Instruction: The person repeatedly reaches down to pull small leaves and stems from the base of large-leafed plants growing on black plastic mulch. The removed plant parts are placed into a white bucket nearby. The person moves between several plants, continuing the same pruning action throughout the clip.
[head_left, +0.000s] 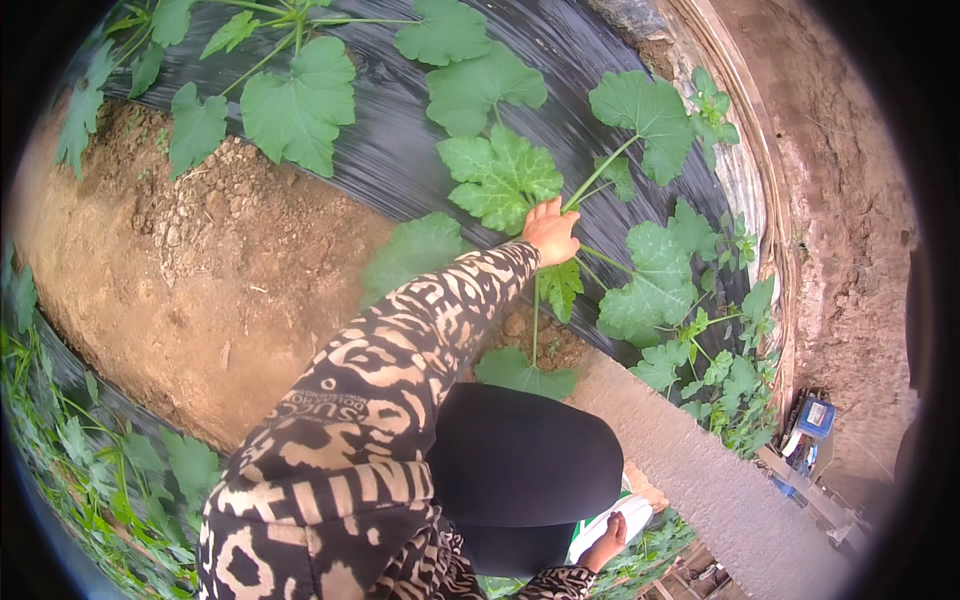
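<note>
My left hand (552, 234) reaches out in a black and beige patterned sleeve and touches the middle of a squash-like plant, among its stems. Beside its fingertips lies a lobed leaf with pale mottling (504, 178); a smaller bright green leaf (561, 288) hangs just below the hand. Whether the fingers grip a stem is hidden. My right hand (609, 541) is low in the view, near my black-clad knee (529, 457), with its fingers against a white and green object (634, 517) that I cannot name for certain. Its grip is unclear.
Black plastic mulch film (397, 127) covers the bed, with more large-leaved plants on it. Bare soil (225, 285) lies at the left. A concrete strip (705, 480) runs to the lower right, near a blue-lidded container (816, 417). A plastic sheet edge (772, 187) borders the bed.
</note>
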